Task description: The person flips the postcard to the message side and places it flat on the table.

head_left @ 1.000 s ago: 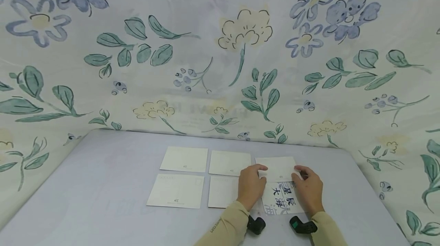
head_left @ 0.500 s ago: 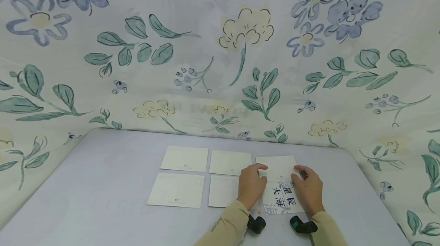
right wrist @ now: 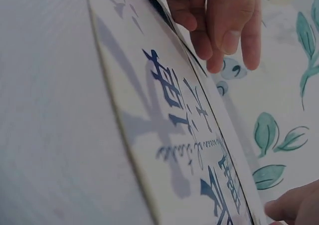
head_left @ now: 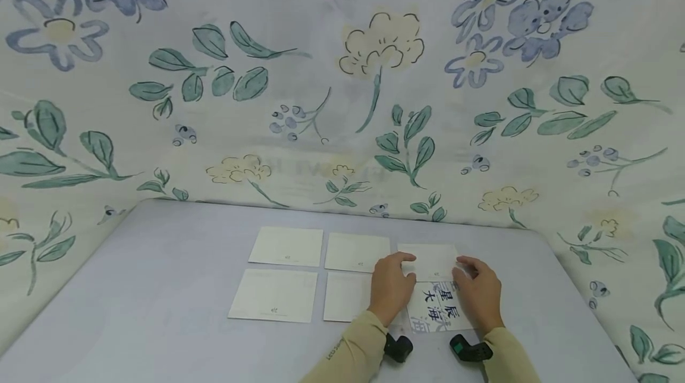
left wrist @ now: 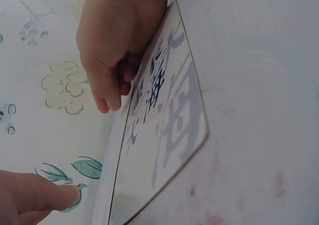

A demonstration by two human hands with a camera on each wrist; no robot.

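A blank white postcard (head_left: 432, 261) lies flat on the table at the right end of the far row. My left hand (head_left: 390, 289) is at its left side, with thumb and index fingertips right at the edge. Opposite, the fingertips of my right hand (head_left: 480, 294) meet the right edge. Just in front lies a postcard with dark blue Chinese characters (head_left: 437, 310), between my wrists; it fills much of both wrist views. In the right wrist view the left hand (right wrist: 219, 23) hangs with loosely extended fingers. The right hand (left wrist: 117, 45) has its outer fingers bent in the left wrist view.
To the left, more blank postcards lie in two rows: two far ones (head_left: 286, 246) (head_left: 357, 252), one near left (head_left: 274, 295) and one near middle (head_left: 345, 297), partly behind my left hand. Black wrist devices (head_left: 398, 348) (head_left: 470, 348) sit by both sleeves. A floral curtain (head_left: 299, 74) stands behind the table.
Both hands and the postcards stay nearly in place; the whole head view shifts only slightly.
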